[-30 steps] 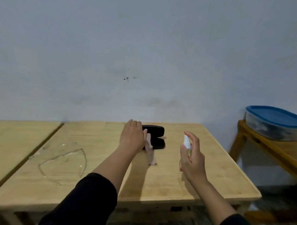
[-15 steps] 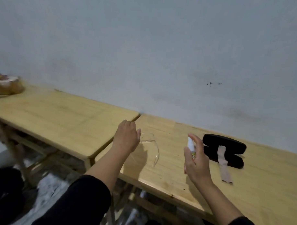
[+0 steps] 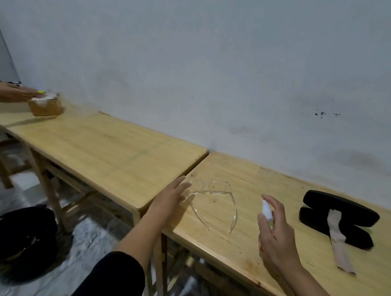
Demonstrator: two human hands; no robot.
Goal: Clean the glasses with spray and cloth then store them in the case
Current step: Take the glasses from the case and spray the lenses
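Observation:
Clear-framed glasses lie unfolded on the wooden table, temples pointing toward me. My left hand hovers flat at their left side, fingers apart, fingertips at the frame's left edge. My right hand holds a small white spray bottle upright to the right of the glasses, index finger on its top. Farther right, a black glasses case lies open, and a pale folded cloth is draped over it and onto the table.
A second wooden table adjoins on the left. At its far end another person's hand rests on a brown box. A black bag sits on the floor at lower left. A grey wall runs behind the tables.
My view swung left and the glasses are now centred. My left hand left the case area and reached the glasses' left side. My right hand kept holding the spray bottle.

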